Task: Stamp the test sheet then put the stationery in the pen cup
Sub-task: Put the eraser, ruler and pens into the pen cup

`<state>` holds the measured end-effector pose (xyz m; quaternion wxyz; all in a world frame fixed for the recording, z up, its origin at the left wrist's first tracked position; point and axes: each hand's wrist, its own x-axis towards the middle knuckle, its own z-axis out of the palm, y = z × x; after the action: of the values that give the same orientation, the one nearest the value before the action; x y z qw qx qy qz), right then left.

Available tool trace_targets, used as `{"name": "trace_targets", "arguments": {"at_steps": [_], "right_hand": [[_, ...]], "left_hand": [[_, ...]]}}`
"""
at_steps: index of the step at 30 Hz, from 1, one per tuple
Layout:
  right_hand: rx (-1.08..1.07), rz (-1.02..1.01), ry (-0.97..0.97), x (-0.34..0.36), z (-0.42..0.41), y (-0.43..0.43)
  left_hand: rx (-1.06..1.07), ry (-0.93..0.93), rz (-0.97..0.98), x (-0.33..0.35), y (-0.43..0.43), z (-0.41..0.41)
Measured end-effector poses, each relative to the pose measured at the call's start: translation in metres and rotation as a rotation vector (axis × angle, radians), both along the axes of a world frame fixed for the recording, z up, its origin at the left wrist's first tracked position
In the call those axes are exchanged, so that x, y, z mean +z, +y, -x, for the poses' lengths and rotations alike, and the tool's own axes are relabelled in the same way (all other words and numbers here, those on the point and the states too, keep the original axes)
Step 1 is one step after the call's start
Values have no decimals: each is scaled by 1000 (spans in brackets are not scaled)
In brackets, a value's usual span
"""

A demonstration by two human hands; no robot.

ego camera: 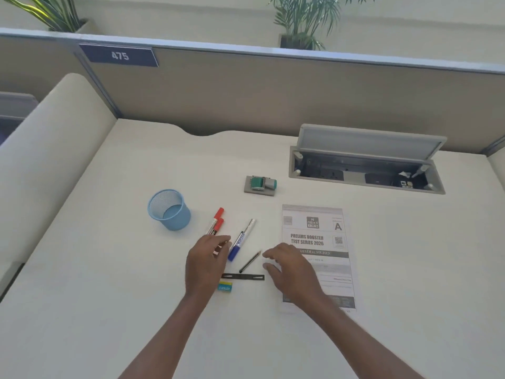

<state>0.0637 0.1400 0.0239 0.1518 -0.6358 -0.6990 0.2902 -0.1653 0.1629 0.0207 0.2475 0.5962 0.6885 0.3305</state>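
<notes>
The printed test sheet (317, 233) lies flat on the white desk, right of centre. Behind it, a green and grey stamp (261, 185) rests on its grey pad. A blue mesh pen cup (170, 209) stands upright and empty at the left. Two red markers (216, 220), a blue marker (241, 239), a thin black pen (250, 262), a black flat strip (243, 277) and a small yellow-blue eraser (225, 286) lie between cup and sheet. My left hand (205, 262) hovers open over the red markers' near ends. My right hand (289, 269) hovers open over the sheet's left edge.
An open cable box (366, 170) with sockets is sunk into the desk at the back right, its lid (369, 140) raised. A beige partition (273, 88) closes the back, a padded divider (49, 160) the left. The desk's left side is bare.
</notes>
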Motion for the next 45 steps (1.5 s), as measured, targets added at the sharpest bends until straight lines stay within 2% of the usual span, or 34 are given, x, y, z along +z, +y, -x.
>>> {"name": "trace_targets", "arguments": {"at_steps": [5,9,13,16,20,23,26,29,32,35,38,45], "right_hand": [[189,12,-271,-10,32,-18],[246,-6,-376,-12,40,-20],[326,-55,-529,-6,44,-19],[323,-16,-515,-5,47,-16],[414,-11,-524,8,49,-8],[467,-111,-543,18,47,-6],[349,-63,-445,27,45,2],[254,-123,-203,52,48,24],[214,-225,-2,84,68,57],[194,-336,113,109,101,94],[198,-388,118,124,139,127],[249,-302,40,115,204,170]], "left_hand": [[45,-25,104,-15,-66,19],[-27,-6,199,-29,-85,24],[-59,59,177,-36,-85,26],[-46,52,141,-37,-84,28],[-21,-45,160,-35,-85,32],[80,-248,188,-32,-86,36],[188,-366,181,-21,-83,44],[269,-413,74,-2,-65,64],[310,-375,-26,25,-34,93],[318,-284,-114,46,4,122],[262,-125,-123,59,45,145],[109,177,84,66,103,160]]}}
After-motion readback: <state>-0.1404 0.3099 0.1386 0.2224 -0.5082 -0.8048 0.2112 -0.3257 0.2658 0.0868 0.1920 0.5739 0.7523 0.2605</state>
